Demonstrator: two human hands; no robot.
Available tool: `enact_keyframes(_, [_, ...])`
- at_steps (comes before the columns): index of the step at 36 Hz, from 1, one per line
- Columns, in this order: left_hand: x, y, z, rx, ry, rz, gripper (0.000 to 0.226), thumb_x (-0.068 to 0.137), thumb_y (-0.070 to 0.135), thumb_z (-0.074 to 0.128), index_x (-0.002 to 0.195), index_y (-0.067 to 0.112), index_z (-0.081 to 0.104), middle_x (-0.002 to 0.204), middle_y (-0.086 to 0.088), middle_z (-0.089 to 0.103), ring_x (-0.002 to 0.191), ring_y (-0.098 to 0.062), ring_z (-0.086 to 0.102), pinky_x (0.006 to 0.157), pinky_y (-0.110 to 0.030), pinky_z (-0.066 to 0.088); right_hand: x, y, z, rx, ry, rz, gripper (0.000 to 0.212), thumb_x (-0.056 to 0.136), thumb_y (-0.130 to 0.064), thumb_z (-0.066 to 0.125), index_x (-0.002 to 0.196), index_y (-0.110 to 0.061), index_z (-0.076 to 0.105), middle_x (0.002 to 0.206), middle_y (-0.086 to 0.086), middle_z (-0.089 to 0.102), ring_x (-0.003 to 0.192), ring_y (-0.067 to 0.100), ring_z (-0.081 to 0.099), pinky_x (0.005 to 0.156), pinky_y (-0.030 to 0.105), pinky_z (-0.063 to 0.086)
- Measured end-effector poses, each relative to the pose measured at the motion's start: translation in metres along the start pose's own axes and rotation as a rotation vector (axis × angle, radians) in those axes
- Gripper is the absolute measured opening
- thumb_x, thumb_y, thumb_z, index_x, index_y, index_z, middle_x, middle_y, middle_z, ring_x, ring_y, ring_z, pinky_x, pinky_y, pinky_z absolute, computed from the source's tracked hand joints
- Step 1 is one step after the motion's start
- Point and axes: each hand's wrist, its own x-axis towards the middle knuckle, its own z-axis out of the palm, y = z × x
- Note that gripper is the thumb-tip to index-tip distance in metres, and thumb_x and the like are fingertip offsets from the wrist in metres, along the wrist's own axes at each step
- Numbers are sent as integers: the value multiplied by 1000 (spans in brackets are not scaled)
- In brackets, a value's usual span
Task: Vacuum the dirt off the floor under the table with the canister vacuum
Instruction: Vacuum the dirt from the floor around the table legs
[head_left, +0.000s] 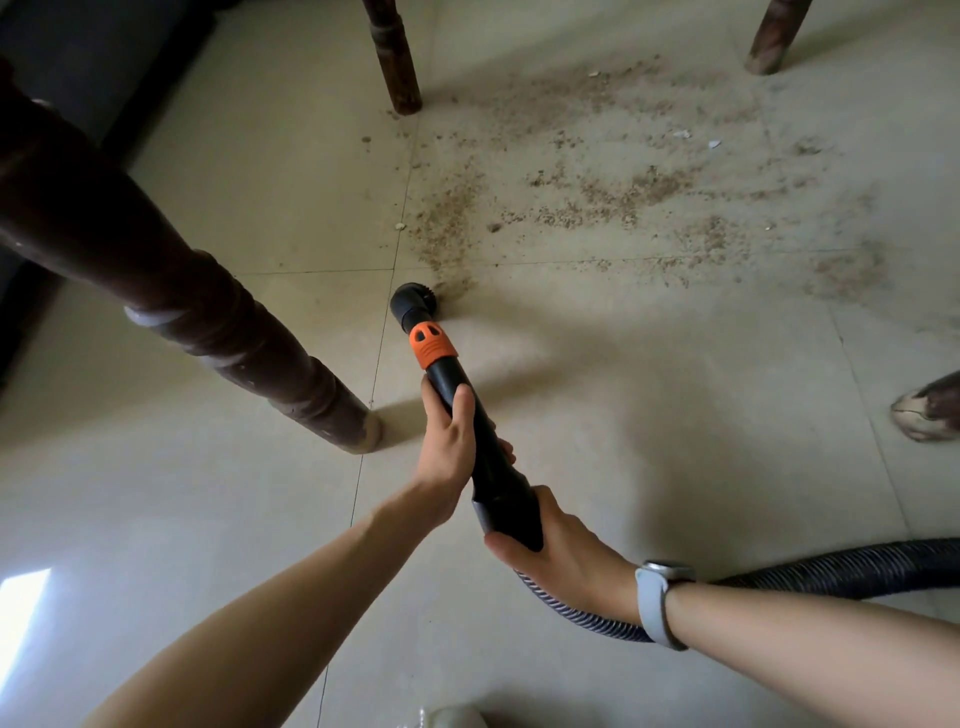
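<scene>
At frame centre, the wand (467, 415) is gripped by the left hand (448, 451) and right hand (561, 551), its nozzle (413, 301) touching the dirt (597, 197).

A watch (655, 597) sits low on the right, with a pale grey strap and a silvery case whose face is turned too far aside to read. Far up and to the left of the watch, a dark panel (104, 62) fills the top corner, too shadowed to tell whether it is a wall or furniture. Well left of the watch, at the frame's edge, lies a bright patch of light (23, 618). Below and left of the watch, a pale rounded object (452, 717) pokes in at the bottom edge, cut off and unidentifiable.
</scene>
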Motion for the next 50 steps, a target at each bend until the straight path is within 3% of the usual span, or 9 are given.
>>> enact_keyframes(3, [-6, -2, 2, -1, -16, 1, 22, 103, 23, 32, 125, 22, 27, 76, -15, 44, 50, -28, 54, 58, -42, 55, -8, 1, 2, 9, 2, 16, 47, 89, -53, 54, 114, -17, 36, 101, -1, 63, 89, 15, 62, 77, 29, 48])
enact_keyframes(11, [4, 7, 5, -23, -47, -13, 30, 103, 26, 32, 131, 20, 25, 74, -13, 45, 49, -25, 56, 60, -41, 55, -8, -7, -3, 31, 64, 3, 48, 88, -55, 53, 112, -16, 37, 99, 1, 64, 87, 18, 64, 79, 37, 51])
enact_keyframes(20, [35, 25, 2, -33, -48, -14, 26, 103, 27, 33, 127, 21, 26, 77, -13, 45, 54, -26, 54, 64, -44, 55, 21, -21, -19, 3, 105, -2, 48, 88, -55, 54, 109, -15, 37, 91, 0, 61, 82, 21, 63, 68, 34, 49])
enact_keyframes(26, [59, 36, -4, -55, 48, 11, 19, 103, 29, 35, 121, 23, 31, 80, -12, 44, 57, -26, 52, 58, -39, 54, 44, -33, -24, -52, 192, -15, 50, 89, -57, 50, 108, -12, 36, 89, 6, 62, 75, 29, 62, 60, 34, 44])
enact_keyframes(33, [71, 45, 8, -29, 33, 2, 17, 103, 25, 32, 118, 25, 27, 80, -11, 42, 59, -26, 49, 57, -39, 54, 54, -28, -29, -9, 241, 7, 53, 88, -63, 46, 104, -14, 36, 82, 6, 63, 71, 28, 62, 57, 34, 43])
enact_keyframes(45, [20, 18, 24, -29, -110, -39, 32, 103, 24, 33, 132, 24, 22, 76, -13, 45, 54, -26, 55, 64, -44, 55, 1, 6, -13, 92, 143, 6, 46, 88, -57, 50, 107, -17, 36, 78, 0, 64, 68, 21, 63, 60, 34, 47])
enact_keyframes(50, [2, 7, 29, -20, -100, -27, 29, 102, 23, 33, 130, 24, 23, 77, -14, 44, 51, -26, 57, 58, -42, 54, -17, 17, -4, 94, 132, 21, 45, 89, -56, 50, 108, -18, 34, 85, 5, 66, 75, 26, 64, 67, 39, 50])
